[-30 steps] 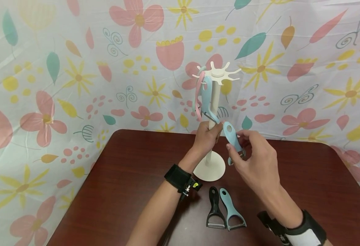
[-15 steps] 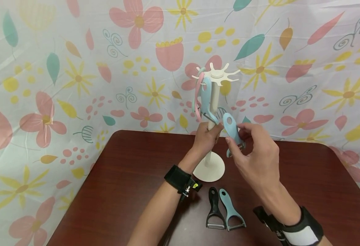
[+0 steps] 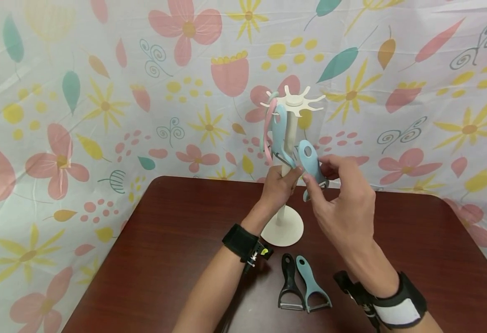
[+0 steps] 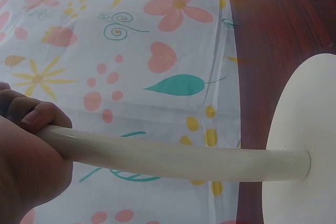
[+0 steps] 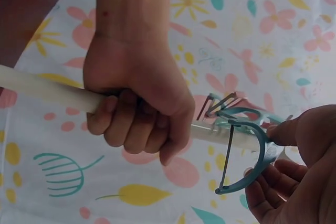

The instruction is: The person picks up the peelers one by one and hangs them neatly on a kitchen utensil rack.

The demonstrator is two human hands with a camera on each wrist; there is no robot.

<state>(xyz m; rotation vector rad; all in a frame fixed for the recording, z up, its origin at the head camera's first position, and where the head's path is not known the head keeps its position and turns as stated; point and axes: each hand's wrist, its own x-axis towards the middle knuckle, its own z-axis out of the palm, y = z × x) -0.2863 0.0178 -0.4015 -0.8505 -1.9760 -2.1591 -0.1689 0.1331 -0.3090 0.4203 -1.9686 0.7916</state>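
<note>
My left hand [image 3: 280, 186] grips the pole of a cream hanging stand [image 3: 292, 132], its fingers wrapped round it in the right wrist view. The stand's round base [image 3: 285, 229] rests on the table. Just right of the pole, my right hand [image 3: 345, 199] pinches a light blue peeler [image 3: 310, 159] between thumb and fingers, handle hole up and blade end down. In the right wrist view that peeler's blade [image 5: 227, 156] shows clearly. On the stand's left prongs hang a pink peeler [image 3: 268, 127], a light blue peeler [image 3: 279, 132] and a greenish one mostly hidden behind them.
A black peeler [image 3: 289, 282] and a blue peeler [image 3: 311, 284] lie side by side on the dark red-brown table [image 3: 177, 259], in front of the base. Bare prongs [image 3: 316, 98] stick out on the stand's right. A flowered cloth [image 3: 114, 92] hangs behind the table.
My right hand has raised the light blue peeler and brought it slightly left, closer to the pole. The left hand keeps its hold on the pole, and the peelers on the table have not moved.
</note>
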